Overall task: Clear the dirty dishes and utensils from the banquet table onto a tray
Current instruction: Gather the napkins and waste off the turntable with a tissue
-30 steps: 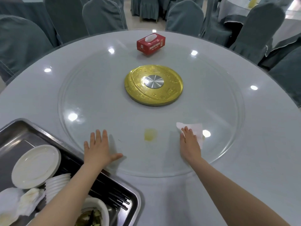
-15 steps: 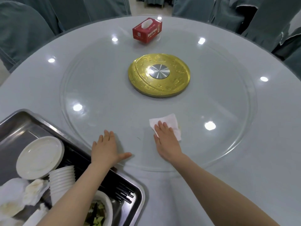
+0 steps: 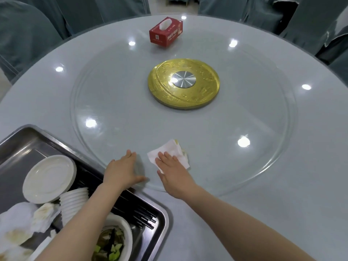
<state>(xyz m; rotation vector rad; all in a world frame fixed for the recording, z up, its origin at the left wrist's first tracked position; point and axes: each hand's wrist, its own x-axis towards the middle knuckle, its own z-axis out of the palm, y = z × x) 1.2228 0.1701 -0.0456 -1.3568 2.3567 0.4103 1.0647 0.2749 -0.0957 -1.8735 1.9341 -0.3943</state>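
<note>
Wiping step: right hand (image 3: 170, 166) lies flat, fingers straight and spread, pressing a white tissue (image 3: 174, 154) onto the glass turntable (image 3: 244, 166). A yellow smear shows at the tissue's far edge. Left hand (image 3: 123, 171) is flat too, fingers straight, palm on the glass near its rim, gripping nothing; likely bracing the turntable so it won't spin.

The dirty dishes are already in the steel tray (image 3: 163, 219) at the table's (image 3: 282, 213) near-left edge: white plate (image 3: 49, 178), stack of small dishes (image 3: 74, 204), black chopsticks (image 3: 143, 217), bowl of leftovers (image 3: 114, 240), used tissues (image 3: 24, 223).

To do it well: keep even palm pressure, fold the tissue over the smear so the stain isn't dragged across the glass, hold the left hand firm, then drop the tissue into the tray. Red tissue box (image 3: 166, 32) sits far side, beyond the gold hub (image 3: 183, 83), if another sheet is needed.
</note>
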